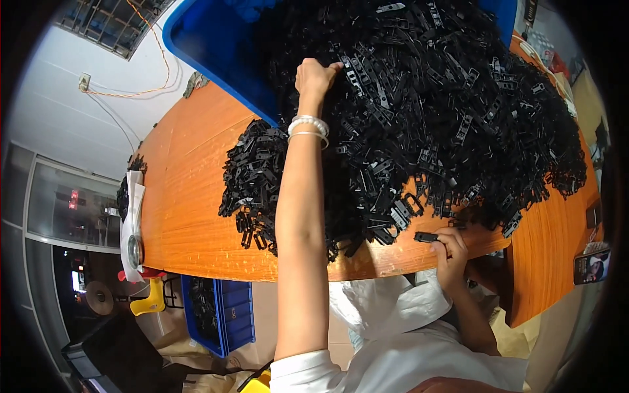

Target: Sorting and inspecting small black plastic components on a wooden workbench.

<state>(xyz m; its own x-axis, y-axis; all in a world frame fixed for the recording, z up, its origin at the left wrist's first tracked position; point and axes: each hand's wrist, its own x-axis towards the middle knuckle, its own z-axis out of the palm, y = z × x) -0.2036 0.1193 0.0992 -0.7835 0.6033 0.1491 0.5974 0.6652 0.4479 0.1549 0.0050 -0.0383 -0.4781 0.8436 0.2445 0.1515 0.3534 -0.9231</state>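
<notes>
My left hand [315, 77] reaches far forward over a big heap of small black plastic clip-like parts [419, 98], at the mouth of a blue bin [216, 59]. Its fingers look curled, the thumb pointing right; whatever they hold, if anything, is hidden. A white beaded bracelet [308, 121] and a thin bangle circle that wrist. Close to the table's near edge, my right hand [452, 252] pinches one black plastic clip [426, 237] between thumb and fingers. That clip is held just in front of the heap's near fringe. A smaller pile of black parts [252, 164] lies left of my left forearm.
The orange wooden table [190, 196] has a curved edge. A second blue crate [234, 314] with black parts stands on the floor at lower left, beside a yellow stool [149, 298]. At the right edge is a phone [591, 266]. White plastic [386, 301] covers my lap.
</notes>
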